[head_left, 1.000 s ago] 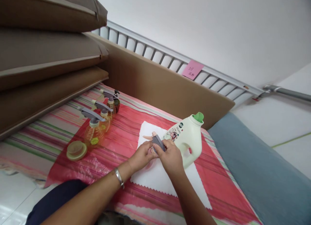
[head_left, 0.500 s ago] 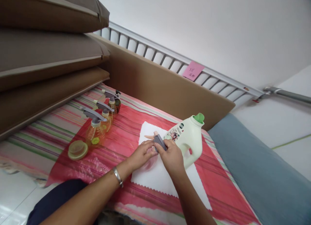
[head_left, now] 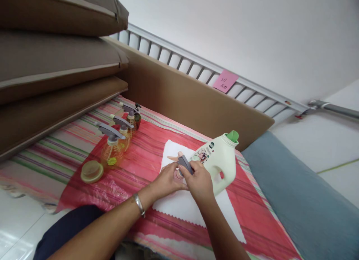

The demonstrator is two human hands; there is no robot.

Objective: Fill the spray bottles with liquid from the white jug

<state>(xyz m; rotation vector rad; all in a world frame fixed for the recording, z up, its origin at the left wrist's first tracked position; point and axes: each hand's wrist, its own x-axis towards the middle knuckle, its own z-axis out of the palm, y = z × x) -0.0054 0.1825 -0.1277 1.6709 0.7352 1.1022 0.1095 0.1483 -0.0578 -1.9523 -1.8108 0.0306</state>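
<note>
My right hand (head_left: 201, 181) is closed round the grey trigger spray head (head_left: 185, 164), whose pale peach nozzle and trigger point up and to the left. Just below it, my left hand (head_left: 167, 180) wraps the neck of a clear pinkish spray bottle (head_left: 178, 175), with most of its body hidden behind the fingers. Under both hands lies a white cloth (head_left: 196, 212) with a zigzag edge. Right behind them stands a pale green jug (head_left: 225, 159), tilted in view, with a bright green spout insert and a printed label.
To the left stand a yellow spray bottle (head_left: 111, 152), other spray bottles behind it and a small dark bottle (head_left: 137, 119). A round lidded tub (head_left: 92, 171) sits nearby. Red plastic sheeting (head_left: 137, 177) covers striped fabric. Stacked brown cushions (head_left: 64, 58) rise at left; a brown board (head_left: 182, 99) stands behind.
My left hand has shifted its hold, its fingers now further round the bottle's neck under the spray head. My right hand stays on the spray head. The view has shifted slightly.
</note>
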